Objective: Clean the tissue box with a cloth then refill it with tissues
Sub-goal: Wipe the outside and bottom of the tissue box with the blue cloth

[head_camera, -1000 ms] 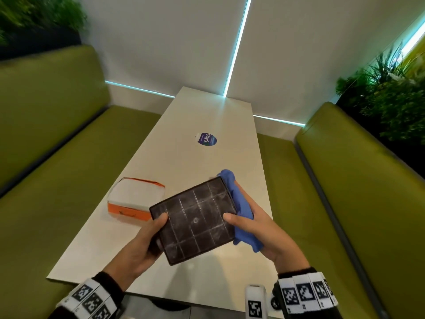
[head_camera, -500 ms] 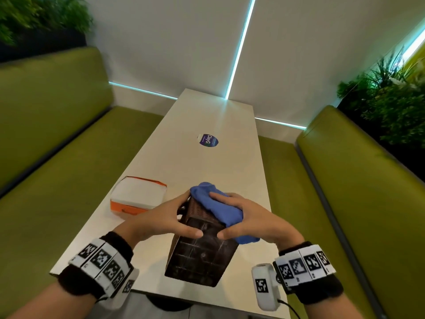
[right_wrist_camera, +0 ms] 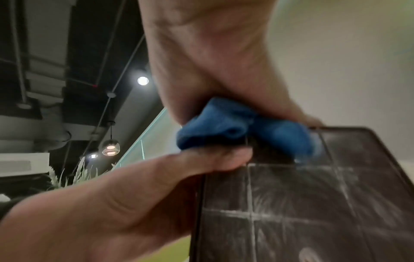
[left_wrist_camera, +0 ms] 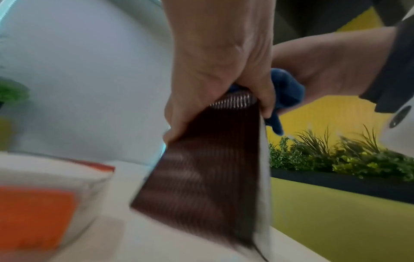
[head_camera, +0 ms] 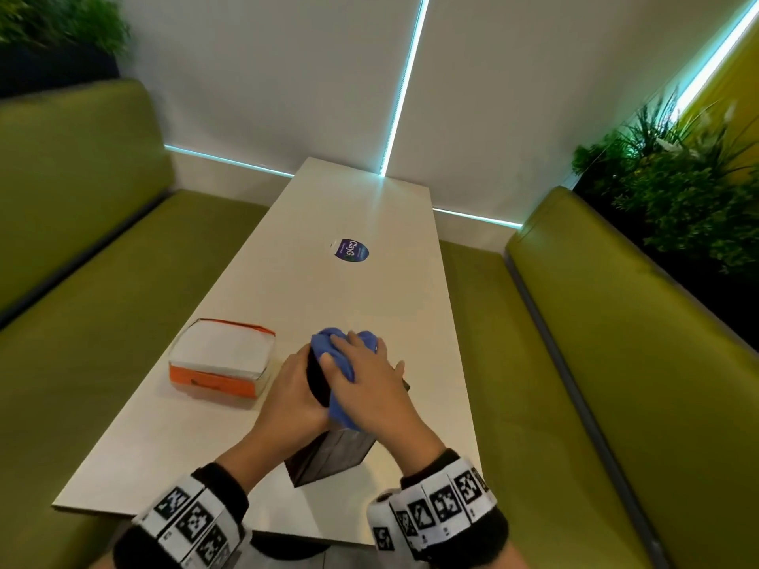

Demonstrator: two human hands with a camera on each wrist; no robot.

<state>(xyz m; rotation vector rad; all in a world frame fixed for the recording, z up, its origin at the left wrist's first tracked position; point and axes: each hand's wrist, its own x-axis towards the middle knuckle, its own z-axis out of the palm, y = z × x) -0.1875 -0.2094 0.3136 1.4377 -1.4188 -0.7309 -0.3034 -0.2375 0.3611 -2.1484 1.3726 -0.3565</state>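
Head view: one dark tissue box (head_camera: 328,457), stood on end near the table's (head_camera: 287,289) near edge, tilted. Rectangular, hard-sided; one face ribbed dark brown (left_wrist_camera: 201,168), another marked with a pale scuffed grid (right_wrist_camera: 302,203). One blue cloth (head_camera: 334,355), soft and bunched, pressed on the box's upper end. Right hand (head_camera: 369,388) lies over the cloth, fingers curled round it. Left hand (head_camera: 293,398) grasps the box's upper left edge, thumb and fingers wrapped on it. One orange-and-white tissue pack (head_camera: 221,363), flat-topped, wrapped in clear film, just left of the box near the table's left edge. One round dark-blue sticker (head_camera: 351,251) mid-table. Table long, pale, smooth. Two green padded benches (head_camera: 82,260) flank it; white wall behind with thin cyan light strips (head_camera: 404,84); leafy plants (head_camera: 673,178) behind the right bench.
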